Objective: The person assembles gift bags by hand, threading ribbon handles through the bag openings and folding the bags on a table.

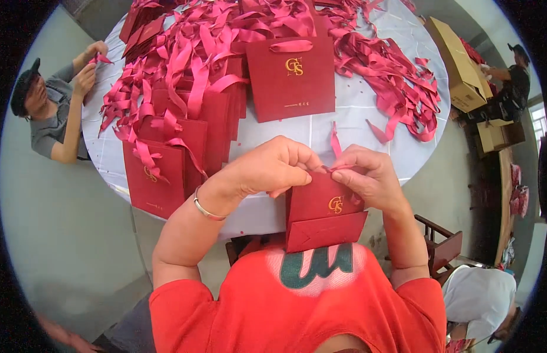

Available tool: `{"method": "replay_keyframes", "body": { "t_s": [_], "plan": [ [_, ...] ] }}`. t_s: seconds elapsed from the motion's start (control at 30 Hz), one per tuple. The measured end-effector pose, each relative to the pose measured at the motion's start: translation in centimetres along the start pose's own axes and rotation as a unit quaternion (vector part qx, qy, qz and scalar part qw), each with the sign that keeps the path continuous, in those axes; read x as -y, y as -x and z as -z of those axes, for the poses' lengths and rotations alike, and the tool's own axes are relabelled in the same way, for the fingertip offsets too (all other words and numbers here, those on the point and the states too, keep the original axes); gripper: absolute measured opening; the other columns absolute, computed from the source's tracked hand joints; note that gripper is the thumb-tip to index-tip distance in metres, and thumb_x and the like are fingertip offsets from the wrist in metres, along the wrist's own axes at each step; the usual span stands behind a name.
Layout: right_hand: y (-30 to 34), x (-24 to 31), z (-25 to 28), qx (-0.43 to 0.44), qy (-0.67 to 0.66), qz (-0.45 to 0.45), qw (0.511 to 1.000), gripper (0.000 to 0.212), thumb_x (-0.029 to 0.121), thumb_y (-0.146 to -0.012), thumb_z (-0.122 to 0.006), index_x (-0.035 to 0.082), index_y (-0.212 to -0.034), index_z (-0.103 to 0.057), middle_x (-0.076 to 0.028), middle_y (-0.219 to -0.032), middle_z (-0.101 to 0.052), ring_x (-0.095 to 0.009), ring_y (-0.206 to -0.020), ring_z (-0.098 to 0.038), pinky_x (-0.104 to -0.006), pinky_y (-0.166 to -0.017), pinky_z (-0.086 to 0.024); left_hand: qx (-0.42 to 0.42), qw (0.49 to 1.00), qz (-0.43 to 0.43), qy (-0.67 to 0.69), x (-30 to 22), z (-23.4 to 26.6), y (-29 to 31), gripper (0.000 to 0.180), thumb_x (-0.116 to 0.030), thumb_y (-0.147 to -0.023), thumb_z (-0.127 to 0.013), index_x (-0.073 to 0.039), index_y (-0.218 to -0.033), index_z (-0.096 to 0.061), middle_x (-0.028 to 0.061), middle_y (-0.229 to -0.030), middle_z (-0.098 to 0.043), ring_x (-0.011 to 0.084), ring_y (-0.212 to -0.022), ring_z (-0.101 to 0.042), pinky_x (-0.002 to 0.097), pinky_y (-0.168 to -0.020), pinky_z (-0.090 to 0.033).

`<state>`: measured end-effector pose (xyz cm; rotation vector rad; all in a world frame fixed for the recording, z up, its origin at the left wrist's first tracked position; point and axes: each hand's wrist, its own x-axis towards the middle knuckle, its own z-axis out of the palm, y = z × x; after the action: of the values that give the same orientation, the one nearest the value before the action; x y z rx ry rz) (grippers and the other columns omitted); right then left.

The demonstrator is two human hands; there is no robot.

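Note:
A dark red paper gift bag (326, 229) with a gold emblem rests against my chest at the table's near edge, its folded bottom toward me. At its top edge my left hand (278, 165) pinches with thumb and forefinger. Close beside it, my right hand (368, 175) pinches a pink ribbon (335, 140), whose loose end sticks up past the fingers. The fingertips almost meet, and the ribbon between them is partly hidden. Just beyond lies a larger flat red bag (294, 88) with a pink ribbon handle.
Heaped pink ribbons (397, 88) and stacked red bags (158, 182) cover much of the round white-clothed table (279, 132). At the left, a person (55, 112) handles a ribbon. Cardboard boxes (456, 65) and another person (512, 82) are far right; a wooden chair (441, 247) stands nearer.

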<state>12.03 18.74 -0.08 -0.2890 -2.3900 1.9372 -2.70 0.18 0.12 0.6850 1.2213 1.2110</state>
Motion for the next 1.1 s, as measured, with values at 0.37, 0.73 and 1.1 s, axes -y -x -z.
{"method": "replay_keyframes", "body": {
  "t_s": [0.37, 0.73, 1.1],
  "plan": [
    [-0.3, -0.1, 0.2, 0.034, -0.048, 0.003, 0.998, 0.012, 0.008, -0.078, -0.076, 0.0, -0.085, -0.07, -0.002, -0.081, -0.063, -0.007, -0.073, -0.057, -0.0211, -0.064, -0.045, 0.043, 0.998, -0.008, 0.042, 0.2, 0.1, -0.1, 0.019, 0.002, -0.081, -0.059, 0.002, -0.1, -0.065, 0.0006, -0.068, -0.06, 0.0022, -0.041, -0.043, 0.0179, -0.038, -0.032],
    [0.1, -0.6, -0.2, -0.031, -0.014, 0.065, 0.997, 0.01, 0.006, -0.079, -0.073, 0.002, -0.088, -0.071, -0.004, -0.079, -0.064, -0.009, -0.07, -0.057, -0.0243, -0.063, -0.045, -0.012, 0.999, 0.028, -0.029, -0.6, -0.7, 0.1, 0.015, -0.007, -0.081, -0.063, 0.002, -0.093, -0.065, -0.0022, -0.063, -0.057, 0.0027, -0.045, -0.045, 0.0191, -0.04, -0.035],
    [1.5, 1.2, -0.8, -0.157, 0.172, 0.23, 0.945, 0.019, -0.002, -0.08, -0.065, 0.002, -0.098, -0.068, -0.01, -0.076, -0.063, -0.019, -0.066, -0.058, -0.0279, -0.059, -0.043, -0.099, 0.992, -0.018, -0.074, 0.8, -0.9, -0.7, 0.007, -0.007, -0.085, -0.06, -0.003, -0.09, -0.061, -0.0027, -0.064, -0.057, 0.0024, -0.042, -0.043, 0.0191, -0.038, -0.034]
  ]
}}
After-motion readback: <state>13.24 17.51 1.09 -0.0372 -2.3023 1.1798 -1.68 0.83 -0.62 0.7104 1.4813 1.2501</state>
